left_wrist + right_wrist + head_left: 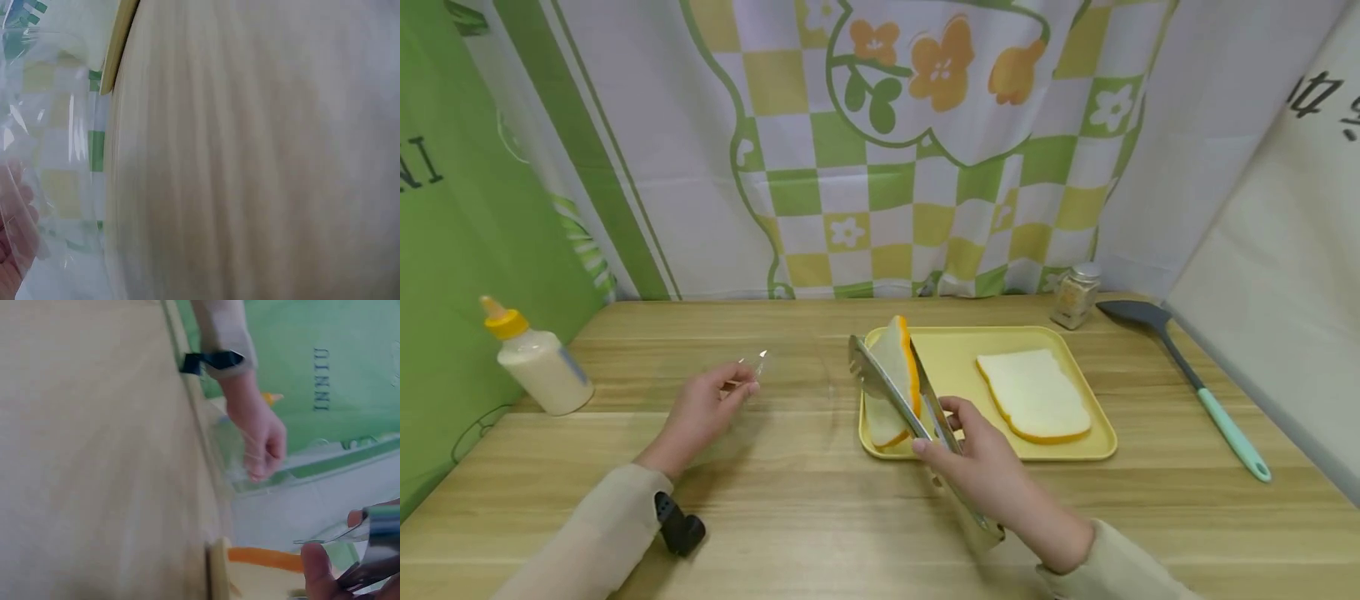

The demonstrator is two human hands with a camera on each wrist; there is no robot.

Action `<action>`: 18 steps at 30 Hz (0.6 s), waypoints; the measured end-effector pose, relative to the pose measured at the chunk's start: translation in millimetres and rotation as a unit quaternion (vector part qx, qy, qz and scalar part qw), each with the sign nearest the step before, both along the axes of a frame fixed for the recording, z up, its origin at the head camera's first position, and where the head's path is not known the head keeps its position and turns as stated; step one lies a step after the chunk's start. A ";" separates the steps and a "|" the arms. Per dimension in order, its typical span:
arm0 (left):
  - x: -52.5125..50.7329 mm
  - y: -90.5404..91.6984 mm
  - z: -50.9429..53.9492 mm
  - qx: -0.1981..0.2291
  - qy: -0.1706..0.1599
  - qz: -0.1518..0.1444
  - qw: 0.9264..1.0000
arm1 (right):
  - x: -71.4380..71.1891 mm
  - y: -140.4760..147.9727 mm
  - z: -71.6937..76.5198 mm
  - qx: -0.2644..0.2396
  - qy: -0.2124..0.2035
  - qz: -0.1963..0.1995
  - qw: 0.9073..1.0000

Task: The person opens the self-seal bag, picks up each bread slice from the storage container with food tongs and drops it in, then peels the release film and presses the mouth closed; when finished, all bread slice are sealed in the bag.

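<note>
In the head view my right hand point(981, 467) grips metal tongs point(887, 379). Between the tong arms is a white bread slice point(893, 354) with an orange crust, tilted on edge over the left part of a yellow tray point(947, 337). White bread also shows below the tongs; whether it is the same slice, I cannot tell. Another bread slice point(1033, 393) lies flat on the tray's right side. My left hand point(707, 408) pinches a clear plastic bag point(69, 144), left of the tray. The bag's outline is faint in the head view.
A squeeze bottle point(542, 367) with a yellow cap stands at the left. Behind the tray's right corner is a small glass jar point(1077, 296). To the right lies a spatula point(1183, 358) with a mint handle. Printed cloth point(865, 192) hangs along the table's back edge.
</note>
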State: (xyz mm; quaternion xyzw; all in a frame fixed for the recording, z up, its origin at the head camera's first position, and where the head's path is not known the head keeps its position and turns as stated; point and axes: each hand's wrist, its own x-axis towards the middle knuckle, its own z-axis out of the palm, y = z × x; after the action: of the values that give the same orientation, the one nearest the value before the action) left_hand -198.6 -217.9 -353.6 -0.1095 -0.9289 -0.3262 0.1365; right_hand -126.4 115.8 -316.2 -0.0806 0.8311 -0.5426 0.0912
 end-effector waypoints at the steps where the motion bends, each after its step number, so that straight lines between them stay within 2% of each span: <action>1: -0.2 0.2 1.4 0.004 0.002 -0.002 1.000 | 2.1 -2.0 -2.7 -0.005 0.002 0.007 1.000; 6: -4.6 -1.5 3.9 0.007 0.033 -0.020 0.999 | 9.0 -9.2 -14.7 0.029 0.060 0.035 0.997; 10: -8.4 -3.3 4.0 -0.009 0.049 -0.041 0.998 | 11.0 -10.5 -19.3 0.082 0.140 0.041 0.986; 12: -9.7 -3.8 4.7 -0.018 0.054 -0.051 0.997 | 10.1 -7.9 -19.0 0.090 0.168 0.046 0.981; 14: -10.1 -4.2 5.9 -0.027 0.058 -0.065 0.996 | 7.4 -2.9 -16.7 0.087 0.184 0.056 0.978; 18: -9.8 -4.5 7.8 -0.037 0.047 -0.089 0.994 | -0.9 14.1 -8.4 0.092 0.193 0.082 0.973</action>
State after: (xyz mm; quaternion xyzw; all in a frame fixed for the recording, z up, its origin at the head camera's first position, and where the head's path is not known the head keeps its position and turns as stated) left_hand -208.4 -222.4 -345.8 -0.2117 -0.9194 -0.2974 0.1464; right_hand -127.3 129.9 -324.6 -0.2429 0.8701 -0.4283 -0.0200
